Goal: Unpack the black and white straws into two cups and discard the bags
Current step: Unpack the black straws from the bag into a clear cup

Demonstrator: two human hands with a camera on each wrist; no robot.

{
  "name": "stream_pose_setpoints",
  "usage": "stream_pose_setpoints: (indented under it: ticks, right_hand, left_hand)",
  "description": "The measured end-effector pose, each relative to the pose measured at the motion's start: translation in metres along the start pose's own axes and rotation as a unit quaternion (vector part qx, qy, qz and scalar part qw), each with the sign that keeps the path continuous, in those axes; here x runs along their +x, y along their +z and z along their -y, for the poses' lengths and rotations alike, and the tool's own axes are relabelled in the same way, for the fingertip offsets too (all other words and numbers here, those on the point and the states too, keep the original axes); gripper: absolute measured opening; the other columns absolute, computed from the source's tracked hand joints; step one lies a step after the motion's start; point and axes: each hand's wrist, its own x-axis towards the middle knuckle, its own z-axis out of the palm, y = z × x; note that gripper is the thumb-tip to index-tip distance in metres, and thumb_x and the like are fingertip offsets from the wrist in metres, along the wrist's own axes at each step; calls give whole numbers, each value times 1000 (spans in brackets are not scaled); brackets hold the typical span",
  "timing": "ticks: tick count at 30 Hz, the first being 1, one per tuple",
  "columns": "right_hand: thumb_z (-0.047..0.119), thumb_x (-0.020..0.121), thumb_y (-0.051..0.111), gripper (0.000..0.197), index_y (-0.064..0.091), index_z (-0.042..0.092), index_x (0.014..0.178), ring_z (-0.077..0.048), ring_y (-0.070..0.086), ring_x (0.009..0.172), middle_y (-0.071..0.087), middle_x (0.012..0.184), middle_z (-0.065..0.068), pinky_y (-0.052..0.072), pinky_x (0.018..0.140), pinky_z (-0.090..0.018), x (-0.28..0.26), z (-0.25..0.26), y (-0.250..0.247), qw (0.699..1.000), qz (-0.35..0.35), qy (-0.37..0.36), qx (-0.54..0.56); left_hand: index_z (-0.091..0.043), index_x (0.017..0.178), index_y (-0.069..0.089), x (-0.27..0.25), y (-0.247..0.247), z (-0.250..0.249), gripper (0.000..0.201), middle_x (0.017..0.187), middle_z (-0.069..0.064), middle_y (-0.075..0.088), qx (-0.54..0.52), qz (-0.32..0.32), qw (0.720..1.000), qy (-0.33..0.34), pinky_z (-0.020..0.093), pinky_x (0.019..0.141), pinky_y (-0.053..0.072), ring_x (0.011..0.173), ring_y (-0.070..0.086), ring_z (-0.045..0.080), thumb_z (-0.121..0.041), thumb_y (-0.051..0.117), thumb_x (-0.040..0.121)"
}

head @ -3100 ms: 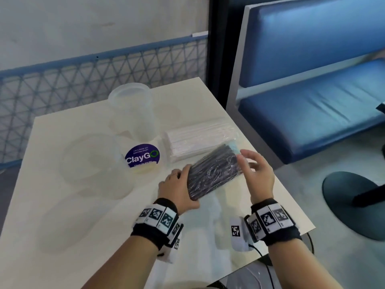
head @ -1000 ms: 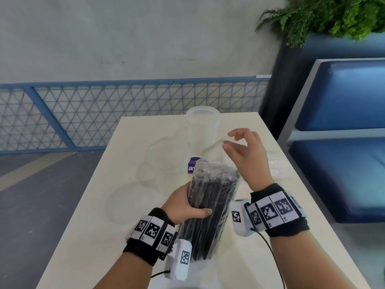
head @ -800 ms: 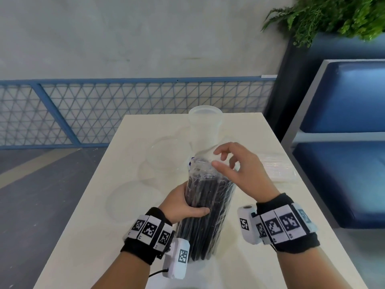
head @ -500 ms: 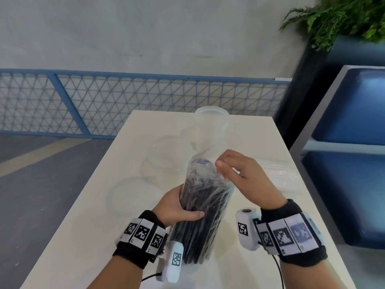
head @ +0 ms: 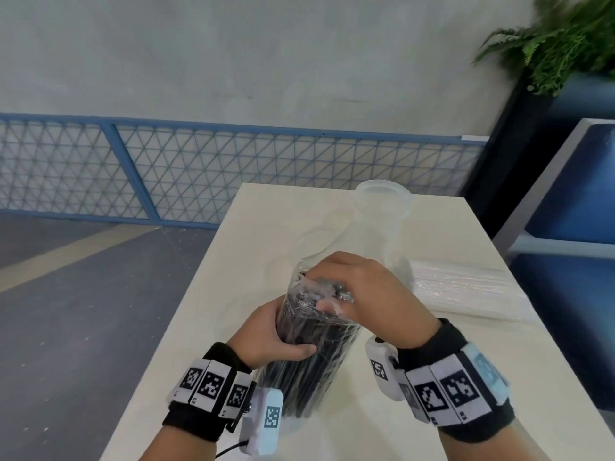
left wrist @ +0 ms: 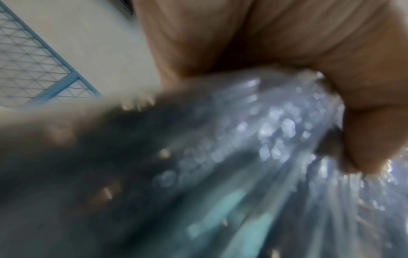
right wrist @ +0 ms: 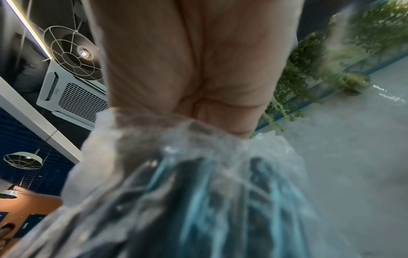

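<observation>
— Where is the bag of black straws (head: 307,354)?
— Upright on the worktop (head: 416,377). The left hand (head: 271,337) is wrapped round its middle.
— And the right hand (head: 366,291)?
— It pinches the crumpled plastic at the top. The bag of white straws (head: 466,291) lies flat to the right, a clear cup (head: 382,207) stands behind.

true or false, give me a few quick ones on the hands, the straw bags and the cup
1. The left hand grips the black straw bag around its middle. True.
2. The bag lies flat on the table. False: it stands upright.
3. The right hand rests on the white straw bag. False: it pinches the top of the black one.
4. The cup holds no straws. True.
</observation>
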Motion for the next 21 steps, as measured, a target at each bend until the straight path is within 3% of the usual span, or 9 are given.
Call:
stream_pose_setpoints:
  ticks: [4,8,13,17,19,21]
  right_hand:
    - [14,79,71,24,68,20,102,-15,58,82,63,94,0,47,69,-27,22,19,29,999,-37,-9,18]
    - [8,81,66,9,68,13,88,-12,55,73,61,87,-2,46,67,-24,38,36,53,997,-69,1,38]
    - [8,72,53,10,63,9,71,-8,46,62,51,73,6,36,61,-9,50,50,75,992,-98,17,75]
    - [1,73,59,9,64,8,70,0,46,60,51,69,8,36,62,-7,54,53,79,989,-108,34,91]
    - [-1,73,64,13,65,11,70,4,48,61,51,66,11,36,63,-6,56,51,76,987,-119,35,98]
    - [-1,73,68,15,67,14,69,-1,54,66,58,66,9,39,64,-7,58,47,71,985,-137,33,103]
  left_hand:
    - [-29,102,58,-8,-36,10,57,100,-6,71,-1,-7,1000,5,25,88,52,98,67,7,-34,81,49]
    - [-27,102,58,-12,-64,23,58,100,-5,71,7,-8,1000,4,27,87,53,96,67,7,-33,82,49]
    - [-21,105,57,-17,-79,38,63,102,-1,71,5,3,1000,-11,33,90,53,97,67,11,-32,83,49]
    - [-17,110,59,-21,-81,45,66,104,2,72,-12,4,1000,-22,39,93,52,100,67,15,-31,85,51]
    - [-19,111,58,-22,-79,44,67,106,1,71,-19,0,1000,-24,37,94,51,101,67,13,-32,85,51]
    - [-22,113,56,-23,-78,40,68,109,-1,70,-19,-4,999,-28,31,94,50,103,66,10,-33,84,52]
